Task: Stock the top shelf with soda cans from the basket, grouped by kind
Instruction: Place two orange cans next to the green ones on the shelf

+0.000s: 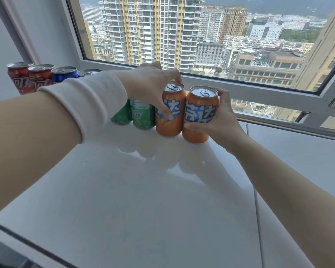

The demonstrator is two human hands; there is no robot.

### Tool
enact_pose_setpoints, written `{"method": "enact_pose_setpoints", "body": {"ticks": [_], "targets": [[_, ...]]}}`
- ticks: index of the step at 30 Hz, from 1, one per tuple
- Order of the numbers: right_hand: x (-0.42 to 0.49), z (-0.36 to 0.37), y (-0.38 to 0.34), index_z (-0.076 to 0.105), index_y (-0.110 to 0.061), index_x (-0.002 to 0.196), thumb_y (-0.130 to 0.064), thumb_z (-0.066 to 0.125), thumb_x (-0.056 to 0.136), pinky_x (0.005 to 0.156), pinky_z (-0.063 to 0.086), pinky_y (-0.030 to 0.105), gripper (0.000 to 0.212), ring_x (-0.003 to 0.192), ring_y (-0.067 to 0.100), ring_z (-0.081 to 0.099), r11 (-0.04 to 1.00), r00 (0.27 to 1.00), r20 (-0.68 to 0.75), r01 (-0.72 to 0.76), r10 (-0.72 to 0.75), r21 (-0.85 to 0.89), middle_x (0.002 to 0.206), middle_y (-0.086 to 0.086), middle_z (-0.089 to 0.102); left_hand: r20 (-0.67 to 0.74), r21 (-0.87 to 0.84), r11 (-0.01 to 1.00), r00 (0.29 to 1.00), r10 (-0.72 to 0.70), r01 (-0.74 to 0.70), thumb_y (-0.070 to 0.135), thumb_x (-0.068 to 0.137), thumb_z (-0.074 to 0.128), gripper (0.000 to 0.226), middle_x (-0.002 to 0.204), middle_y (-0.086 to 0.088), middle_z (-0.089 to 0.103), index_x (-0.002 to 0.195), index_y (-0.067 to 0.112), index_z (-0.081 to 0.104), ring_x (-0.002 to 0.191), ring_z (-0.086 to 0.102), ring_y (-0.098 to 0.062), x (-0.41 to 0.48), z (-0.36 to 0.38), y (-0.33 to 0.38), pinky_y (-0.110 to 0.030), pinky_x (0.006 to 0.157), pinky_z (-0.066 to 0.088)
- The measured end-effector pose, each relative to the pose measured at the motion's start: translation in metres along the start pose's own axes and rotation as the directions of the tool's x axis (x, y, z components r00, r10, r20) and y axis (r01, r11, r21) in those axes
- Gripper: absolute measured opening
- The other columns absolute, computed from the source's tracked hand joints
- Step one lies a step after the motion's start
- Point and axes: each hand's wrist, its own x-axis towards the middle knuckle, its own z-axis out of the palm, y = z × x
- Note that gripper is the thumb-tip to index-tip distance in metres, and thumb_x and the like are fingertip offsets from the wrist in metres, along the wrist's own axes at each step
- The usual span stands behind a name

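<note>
Two orange soda cans stand side by side on the white shelf top. My left hand grips the left orange can from above and the front. My right hand wraps round the right orange can from its right side. The two orange cans touch. Left of them stand two green cans, partly hidden by my left wrist. Further left in the same row are two blue cans and two red cans. The basket is out of view.
A large window with a grey frame runs behind the row of cans. A wall closes the left side. The shelf's front edge crosses the lower left, and a seam runs down the right part of the surface.
</note>
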Motion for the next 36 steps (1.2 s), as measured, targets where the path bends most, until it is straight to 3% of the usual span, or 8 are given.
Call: {"method": "enact_pose_setpoints", "body": {"ticks": [11,14,17,19,22,27,31,36], "targets": [[-0.001,0.001,-0.001,0.023,-0.025,0.133,-0.014,0.087,0.057,0.095,0.049,0.039,0.1,0.109,0.016,0.058,0.999,0.999,0.015,-0.039,0.04,-0.035,0.122,0.001,0.054,-0.001,-0.027,1.0,1.0,-0.013,0.013,0.053,0.066,0.074,0.092,0.137,-0.005,0.042,0.14,0.029,0.025,0.131,0.028,-0.022,-0.006,0.003,0.006,-0.039,0.102,0.03],[-0.006,0.001,-0.005,0.005,-0.027,0.142,-0.016,0.087,0.057,0.102,0.044,0.038,0.118,0.119,0.016,0.052,0.994,0.993,0.049,-0.106,0.106,-0.02,0.136,0.004,0.044,-0.003,0.039,0.999,1.0,-0.002,0.003,0.061,0.065,0.069,0.106,0.156,0.0,0.016,0.147,0.029,0.011,0.142,0.015,-0.021,-0.013,0.004,0.007,-0.043,0.113,0.015],[-0.018,0.0,-0.016,-0.012,-0.029,0.143,-0.026,0.087,0.056,0.111,0.032,0.042,0.132,0.134,0.02,0.036,0.987,0.988,0.008,-0.153,0.154,-0.049,0.151,0.004,0.024,-0.056,0.075,0.997,0.998,0.014,-0.01,0.067,0.067,0.061,0.109,0.158,0.002,-0.002,0.148,0.027,0.0,0.145,0.0,-0.021,-0.028,0.004,0.009,-0.045,0.116,0.002],[-0.035,-0.002,-0.027,-0.013,-0.026,0.144,-0.026,0.084,0.063,0.113,0.024,0.035,0.127,0.14,0.021,0.024,0.976,0.98,-0.065,-0.194,0.188,-0.097,0.156,0.006,0.013,-0.093,0.069,0.997,0.995,0.025,-0.019,0.066,0.072,0.056,0.104,0.158,0.001,-0.004,0.149,0.023,-0.001,0.145,-0.002,-0.02,-0.043,0.006,0.01,-0.043,0.116,0.0],[-0.068,-0.002,-0.044,-0.012,-0.023,0.146,-0.031,0.08,0.068,0.114,0.02,0.037,0.121,0.143,0.022,0.014,0.95,0.962,-0.163,-0.249,0.22,-0.19,0.156,0.009,0.005,-0.147,0.051,0.997,0.987,0.056,-0.049,0.066,0.077,0.049,0.097,0.158,-0.003,-0.001,0.148,0.019,0.003,0.145,-0.002,-0.02,-0.072,0.012,0.008,-0.043,0.118,-0.001],[-0.137,0.016,-0.069,0.002,-0.012,0.147,-0.037,0.067,0.081,0.113,0.016,0.032,0.096,0.142,0.022,0.014,0.857,0.938,-0.284,-0.305,0.197,-0.415,0.154,0.01,0.012,-0.258,-0.032,0.992,0.96,0.109,-0.121,0.054,0.087,0.048,0.08,0.158,-0.004,0.004,0.148,0.016,0.012,0.145,0.005,-0.019,-0.132,0.027,0.002,-0.039,0.118,0.002],[-0.186,0.041,-0.093,0.01,-0.007,0.147,-0.04,0.059,0.086,0.117,0.013,0.04,0.084,0.143,0.024,0.012,0.763,0.946,-0.281,-0.299,0.16,-0.573,0.153,0.011,0.016,-0.233,-0.051,0.985,0.961,0.147,-0.163,0.05,0.088,0.049,0.076,0.157,-0.007,0.004,0.148,0.015,0.016,0.145,0.003,-0.019,-0.186,0.046,0.008,-0.039,0.119,0.002],[-0.245,0.067,-0.118,0.012,-0.007,0.147,-0.041,0.05,0.091,0.116,0.003,0.037,0.076,0.145,0.026,0.002,0.653,0.96,-0.241,-0.273,0.141,-0.707,0.156,0.012,0.012,-0.231,-0.075,0.978,0.957,0.174,-0.196,0.048,0.089,0.048,0.073,0.157,-0.008,0.008,0.147,0.014,0.019,0.145,0.002,-0.02,-0.251,0.063,0.021,-0.04,0.118,0.003]]}}
